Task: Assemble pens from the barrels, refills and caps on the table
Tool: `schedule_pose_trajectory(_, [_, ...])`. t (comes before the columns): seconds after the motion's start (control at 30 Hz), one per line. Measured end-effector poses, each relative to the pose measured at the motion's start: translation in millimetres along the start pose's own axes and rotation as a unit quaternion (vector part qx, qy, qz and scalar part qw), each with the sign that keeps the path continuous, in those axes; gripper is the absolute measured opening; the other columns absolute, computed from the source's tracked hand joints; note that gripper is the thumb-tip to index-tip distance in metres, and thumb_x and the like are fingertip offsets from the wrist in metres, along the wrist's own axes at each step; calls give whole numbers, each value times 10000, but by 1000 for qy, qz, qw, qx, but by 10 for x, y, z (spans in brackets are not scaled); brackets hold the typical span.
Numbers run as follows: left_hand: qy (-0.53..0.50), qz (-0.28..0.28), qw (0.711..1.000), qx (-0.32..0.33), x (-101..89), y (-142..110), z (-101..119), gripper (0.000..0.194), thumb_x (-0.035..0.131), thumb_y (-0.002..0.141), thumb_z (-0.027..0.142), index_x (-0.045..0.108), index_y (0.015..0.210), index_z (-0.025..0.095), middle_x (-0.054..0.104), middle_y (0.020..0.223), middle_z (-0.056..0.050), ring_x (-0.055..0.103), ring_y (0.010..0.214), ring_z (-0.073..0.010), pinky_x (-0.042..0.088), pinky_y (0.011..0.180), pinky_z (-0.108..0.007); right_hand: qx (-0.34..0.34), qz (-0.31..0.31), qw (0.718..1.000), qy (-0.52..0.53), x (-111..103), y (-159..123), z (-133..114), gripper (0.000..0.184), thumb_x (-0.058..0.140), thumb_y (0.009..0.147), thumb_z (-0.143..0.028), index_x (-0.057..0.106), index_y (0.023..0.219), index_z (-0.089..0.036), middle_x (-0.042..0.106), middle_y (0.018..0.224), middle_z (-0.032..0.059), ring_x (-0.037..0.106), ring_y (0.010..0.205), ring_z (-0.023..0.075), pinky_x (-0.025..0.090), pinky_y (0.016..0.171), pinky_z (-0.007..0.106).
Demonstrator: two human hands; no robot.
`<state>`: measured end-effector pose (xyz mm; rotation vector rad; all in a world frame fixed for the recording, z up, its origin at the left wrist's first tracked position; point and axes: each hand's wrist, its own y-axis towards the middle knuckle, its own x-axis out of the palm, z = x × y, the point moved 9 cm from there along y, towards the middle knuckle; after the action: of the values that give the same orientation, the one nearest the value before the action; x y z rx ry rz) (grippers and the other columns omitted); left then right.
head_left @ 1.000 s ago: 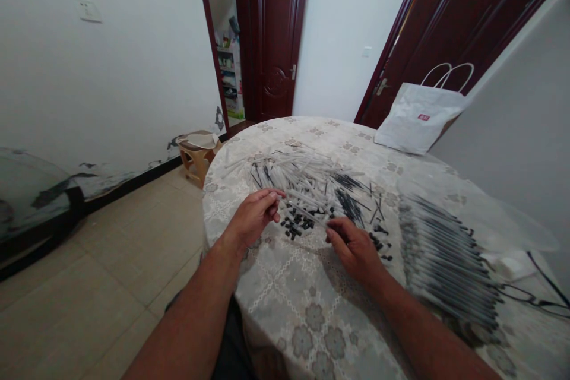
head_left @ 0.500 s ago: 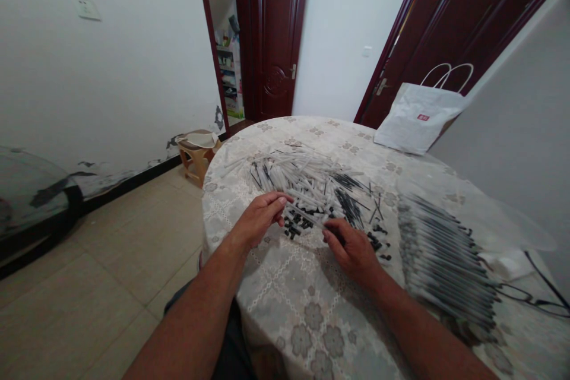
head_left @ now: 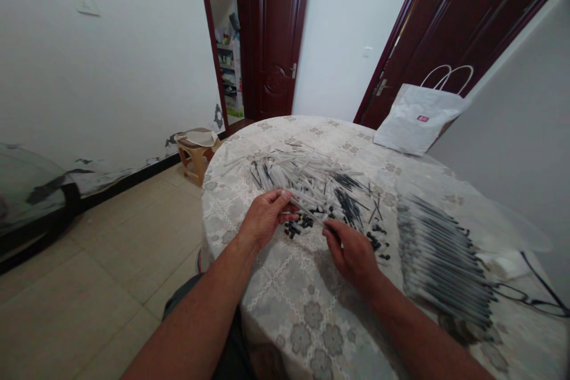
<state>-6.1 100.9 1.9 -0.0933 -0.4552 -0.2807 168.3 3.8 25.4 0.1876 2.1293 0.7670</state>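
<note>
- Left hand: bare, narrowing to the wrist.
- Right hand: bare too, rounded across the knuckles.
- Left forearm: uncovered, widening from the wrist.
- Right forearm: likewise uncovered and tapered.
- Legwear: dark cloth, bluish-grey to nearly black, showing beside the near left edge of the table; its cut is hidden.

Left forearm: bare, extended forward from the lower edge of view and angled inward to the right. Left hand: thumb and index finger brought together in a pinch; lower fingers partly extended toward the right hand. Right forearm: bare, extended forward and angled inward to the left. Right hand: back facing up, fingers curled, thumb close to the index finger. The hands are near each other without touching; the left is positioned slightly farther forward.
</note>
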Motion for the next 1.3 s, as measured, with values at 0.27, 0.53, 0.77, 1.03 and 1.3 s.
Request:
schedule_pose_trajectory(0.27, [11,-1,1000,6,8,-10,3,333,794,811,424,686,876,116,709,866,-77,701,783,-176,633,697,-313,258,-64,915,305,261,-99,325,256,606,941,-451,634,1031,-213,686,754,15,595,546,146,483,487,257])
schedule_pose_trajectory(0.53, [52,1,998,17,29,-22,23,357,762,825,466,711,910,124,709,943,-87,695,845,-193,640,694,-324,405,-94,717,560,590,-197,436,377,818,761,-439,596,944,-196,613,651,-58,424,385,49,281,314,152])
schedule_pose_trajectory(0.77, [53,21,998,2,7,35,-44,311,824,772,403,706,929,161,712,965,-53,705,878,-199,635,673,-297,341,-49,784,516,430,-32,427,416,693,854,-576,617,1000,-194,620,613,-58,446,375,67,304,325,167])
schedule_pose_trajectory(1.03, [50,27,998,0,15,78,-130,313,844,754,353,731,963,151,741,1033,-74,721,893,-192,639,760,-282,327,-22,813,482,332,7,473,440,577,924,-613,633,1061,-199,595,593,-65,453,377,74,312,332,169])
schedule_pose_trajectory(1.3, [61,15,998,15,32,77,-71,303,821,780,383,717,974,174,750,1044,-68,733,913,-210,643,779,-305,243,-70,898,360,161,104,394,316,515,1002,-480,645,1095,-208,685,782,-9,571,557,101,433,522,209])
